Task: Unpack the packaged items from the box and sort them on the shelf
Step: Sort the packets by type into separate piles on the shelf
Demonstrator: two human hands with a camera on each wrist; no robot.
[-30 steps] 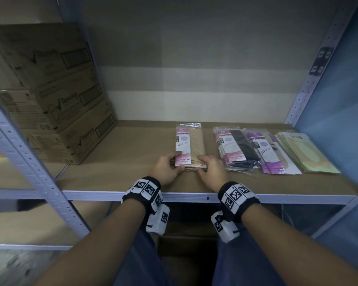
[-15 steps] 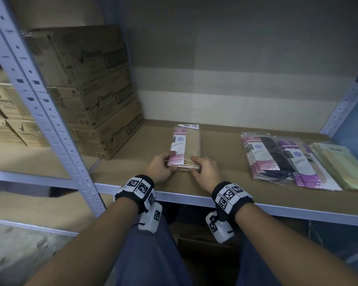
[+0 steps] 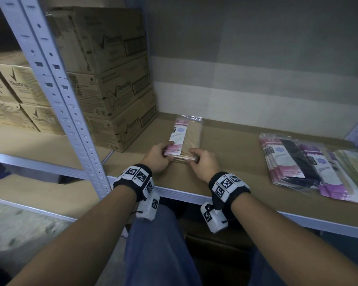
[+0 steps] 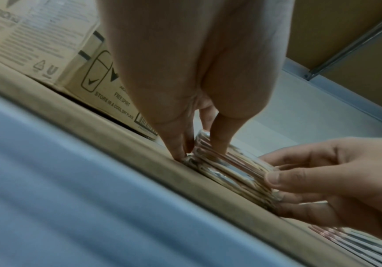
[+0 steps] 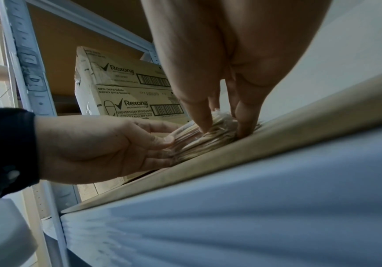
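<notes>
Both hands clamp the near end of a stack of packets (image 3: 184,139) on the shelf (image 3: 236,153): left hand (image 3: 156,158) pinching its left corner, right hand (image 3: 203,164) its right, each grip closed on the stack. It lies just right of the cartons (image 3: 112,96), well apart from the sorted packs (image 3: 298,162). Glossy film wrappers look light, floppy and slippery, so squeezing the edges together seems wise. Wrist views reveal many thin layers (image 4: 231,171) fanned at the end (image 5: 210,139); the head view shows only the top packet
</notes>
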